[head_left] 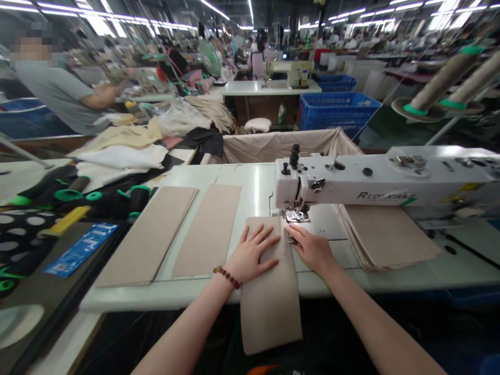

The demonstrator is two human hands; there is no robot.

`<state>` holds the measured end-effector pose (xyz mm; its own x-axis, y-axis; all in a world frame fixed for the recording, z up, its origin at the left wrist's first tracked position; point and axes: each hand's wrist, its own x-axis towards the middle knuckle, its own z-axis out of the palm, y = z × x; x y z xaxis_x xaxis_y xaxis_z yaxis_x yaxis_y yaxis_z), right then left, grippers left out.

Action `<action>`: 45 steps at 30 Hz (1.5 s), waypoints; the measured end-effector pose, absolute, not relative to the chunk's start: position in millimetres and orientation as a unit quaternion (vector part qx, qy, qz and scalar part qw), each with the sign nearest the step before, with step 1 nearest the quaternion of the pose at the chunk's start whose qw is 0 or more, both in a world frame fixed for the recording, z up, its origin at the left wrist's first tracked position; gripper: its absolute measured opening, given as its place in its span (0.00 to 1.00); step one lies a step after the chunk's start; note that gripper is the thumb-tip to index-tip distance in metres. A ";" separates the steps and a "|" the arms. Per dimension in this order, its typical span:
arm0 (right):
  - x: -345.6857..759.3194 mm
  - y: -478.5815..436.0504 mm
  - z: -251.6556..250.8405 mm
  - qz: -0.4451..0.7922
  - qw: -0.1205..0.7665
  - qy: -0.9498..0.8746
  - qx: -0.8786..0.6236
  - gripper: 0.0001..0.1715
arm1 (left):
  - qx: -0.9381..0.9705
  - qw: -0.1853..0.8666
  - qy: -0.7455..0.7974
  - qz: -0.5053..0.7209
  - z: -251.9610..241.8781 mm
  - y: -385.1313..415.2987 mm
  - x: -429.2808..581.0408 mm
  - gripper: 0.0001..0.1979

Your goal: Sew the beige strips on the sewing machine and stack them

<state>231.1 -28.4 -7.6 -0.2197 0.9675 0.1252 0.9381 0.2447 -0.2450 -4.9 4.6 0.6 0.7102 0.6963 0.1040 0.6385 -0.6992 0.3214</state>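
One left hand [254, 255]: palm down at the centre of the frame, fingers spread and grasping nothing; a dark red beaded bracelet [226, 276] rings its wrist.
One right hand [317, 254]: fingers bunched just below the shiny metal presser foot [299, 214]; from where I stand I can't make out whether they pinch anything or only rest there.
Beige rectangular panel [270, 317]: below centre, under the left hand, its top end near the presser foot, its lower end hanging past the front edge of the pale green bench [183, 174].
White sewing machine [339, 177]: right of centre, its head above the right fingertips.
Waiting pieces: a beige stack [148, 234] and a flat beige sheet [209, 229] left of centre; a loose, fanned beige pile [390, 239] at right, partly beneath the machine's arm.
Finger risk: those right fingertips sit so near the foot that a careless slide forward could put one under the needle.
Drag risk: the overhanging end might pull the panel askew if the flat palm eased off, and a seam would wander.
Pile risk: a bump from the right forearm could scatter the uneven sheets.
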 end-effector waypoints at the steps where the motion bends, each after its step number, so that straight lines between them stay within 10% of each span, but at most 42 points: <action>1: 230.9 -27.6 -7.6 0.058 0.124 -0.779 -0.612 0.32 | 0.914 0.133 0.366 0.110 0.9 5.1 -4.2 0.29; 45: 232.0 -25.4 -10.9 0.044 0.108 -0.784 -0.610 0.31 | 0.906 0.140 0.387 0.098 3.0 6.5 -2.5 0.30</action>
